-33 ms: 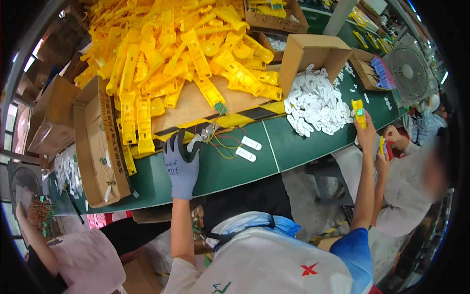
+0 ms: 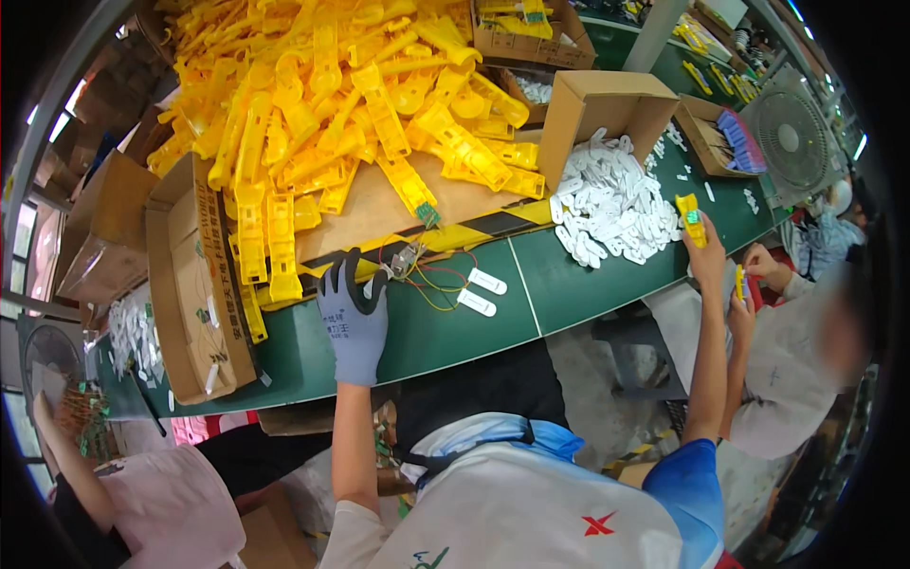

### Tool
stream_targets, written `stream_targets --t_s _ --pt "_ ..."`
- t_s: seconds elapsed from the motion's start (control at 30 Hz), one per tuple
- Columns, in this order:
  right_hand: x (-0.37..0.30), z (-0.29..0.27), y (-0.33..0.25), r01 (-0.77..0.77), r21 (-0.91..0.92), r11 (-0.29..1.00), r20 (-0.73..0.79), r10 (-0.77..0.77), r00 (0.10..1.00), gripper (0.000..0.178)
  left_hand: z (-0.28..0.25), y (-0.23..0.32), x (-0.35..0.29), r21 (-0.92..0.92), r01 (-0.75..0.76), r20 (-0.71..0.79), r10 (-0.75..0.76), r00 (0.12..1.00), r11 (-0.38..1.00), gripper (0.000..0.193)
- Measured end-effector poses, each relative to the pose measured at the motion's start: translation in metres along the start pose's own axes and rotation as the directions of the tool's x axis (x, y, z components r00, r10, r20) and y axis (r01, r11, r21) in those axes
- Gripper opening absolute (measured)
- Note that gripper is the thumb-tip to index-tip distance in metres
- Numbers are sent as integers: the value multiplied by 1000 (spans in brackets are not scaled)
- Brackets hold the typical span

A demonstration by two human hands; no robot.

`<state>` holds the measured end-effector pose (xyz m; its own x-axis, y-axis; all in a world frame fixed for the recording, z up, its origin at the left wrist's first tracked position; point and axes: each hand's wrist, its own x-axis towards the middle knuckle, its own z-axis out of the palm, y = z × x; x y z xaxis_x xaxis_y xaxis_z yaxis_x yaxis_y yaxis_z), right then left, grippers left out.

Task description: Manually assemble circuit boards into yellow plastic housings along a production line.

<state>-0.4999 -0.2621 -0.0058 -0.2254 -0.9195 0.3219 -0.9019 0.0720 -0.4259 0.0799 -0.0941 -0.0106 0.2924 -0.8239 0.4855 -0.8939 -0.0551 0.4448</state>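
Note:
My left hand (image 2: 353, 318), in a grey-blue glove with dark fingertips, is over the green bench at centre left. Its thumb and forefinger close around a small pale part (image 2: 385, 269), mostly hidden by the glove. Touching that part is a small metal piece (image 2: 406, 258) with red and yellow wires. Two white oval plastic pieces (image 2: 487, 281) lie beside the wires, and a green circuit board (image 2: 427, 215) rests at the end of a yellow housing. Out to the right, my bare right hand (image 2: 707, 254) holds up a yellow plastic housing (image 2: 693, 220) with a green board inside.
A tall heap of yellow housings (image 2: 322, 114) covers the back left, behind a black-and-yellow striped edge (image 2: 493, 220). White plastic pieces (image 2: 616, 204) spill from a cardboard box (image 2: 607, 90). An open carton (image 2: 180, 313) stands at left. Co-workers sit on both sides; a fan (image 2: 794, 135) is far right.
The pale part and metal piece have shifted slightly under my left fingers. My right hand with the yellow housing has hardly moved.

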Motion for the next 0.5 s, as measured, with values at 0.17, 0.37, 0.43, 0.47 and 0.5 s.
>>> stream_targets --t_s 0.17,0.37,0.43,0.47,0.5 --pt "16 21 4 102 -159 982 -158 -128 979 57 24 41 62 90 -92 160 77 984 992 53" --pt "-44 29 -96 216 249 944 -557 -43 829 26 53 54 96 243 -209 437 86 895 947 44" --pt "-83 29 -155 261 409 874 -416 -76 906 18 47 51 92 197 -224 373 139 918 954 43" --pt "-98 29 -184 282 544 790 -299 -131 945 18 42 49 89 140 -220 300 171 939 965 43" --pt "-110 34 -214 350 631 692 -257 -239 936 16 38 44 86 85 -170 242 145 959 982 42"
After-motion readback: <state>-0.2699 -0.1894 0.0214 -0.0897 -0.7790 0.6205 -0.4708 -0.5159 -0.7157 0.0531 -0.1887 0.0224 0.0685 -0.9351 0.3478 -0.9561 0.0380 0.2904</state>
